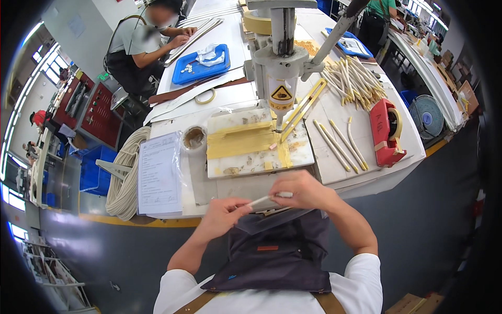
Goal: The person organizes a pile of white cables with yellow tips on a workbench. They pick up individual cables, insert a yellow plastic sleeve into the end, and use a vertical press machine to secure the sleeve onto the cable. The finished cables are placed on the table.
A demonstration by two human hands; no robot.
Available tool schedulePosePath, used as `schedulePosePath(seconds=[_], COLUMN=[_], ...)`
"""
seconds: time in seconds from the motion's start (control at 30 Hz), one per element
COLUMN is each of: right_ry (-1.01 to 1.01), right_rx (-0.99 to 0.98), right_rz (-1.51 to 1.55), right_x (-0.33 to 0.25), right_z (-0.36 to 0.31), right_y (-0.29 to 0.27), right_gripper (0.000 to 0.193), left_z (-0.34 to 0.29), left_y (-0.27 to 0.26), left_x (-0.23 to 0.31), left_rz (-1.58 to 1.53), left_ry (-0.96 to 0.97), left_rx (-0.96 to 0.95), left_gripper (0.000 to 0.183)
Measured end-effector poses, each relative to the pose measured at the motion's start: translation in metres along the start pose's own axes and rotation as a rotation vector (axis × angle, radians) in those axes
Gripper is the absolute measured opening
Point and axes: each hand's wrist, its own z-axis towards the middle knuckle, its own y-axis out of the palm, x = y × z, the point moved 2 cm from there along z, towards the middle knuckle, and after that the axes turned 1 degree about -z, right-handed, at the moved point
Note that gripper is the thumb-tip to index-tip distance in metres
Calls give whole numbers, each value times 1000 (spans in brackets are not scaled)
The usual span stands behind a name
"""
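Observation:
Between my two hands, in front of the table edge, is a short white cord piece. My left hand pinches its left end between thumb and fingers. My right hand is closed around the other end, and a white tip sticks out there. Just beyond my hands stands a hand press with a warning label on its column. Its thin punch comes down over a pale board covered partly with yellow tape. Right of the board lie a few white cord pieces with yellowish ends.
A larger pile of cord pieces lies behind, beside a red tape dispenser. To the left are a tape roll, a printed sheet and a coiled rope. A blue tray stands near a co-worker.

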Motion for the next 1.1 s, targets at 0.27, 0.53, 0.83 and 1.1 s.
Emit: schedulePosePath(seconds=[0.27, 0.53, 0.83, 1.1], right_ry=[161, 205, 208, 193], right_rx=[339, 363, 448, 430], right_rz=[-386, -483, -491, -456], right_x=[58, 63, 57, 38], right_z=[18, 20, 19, 4], right_y=[-3, 3, 3, -22], right_gripper=[14, 14, 10, 33], left_z=[40, 69, 77, 76], left_y=[-101, -102, -104, -102], left_x=[31, -18, -26, -27], left_rz=[422, 625, 755, 742], left_ry=[426, 521, 721, 664], left_rx=[446, 437, 431, 477], left_gripper=[19, 13, 10, 8])
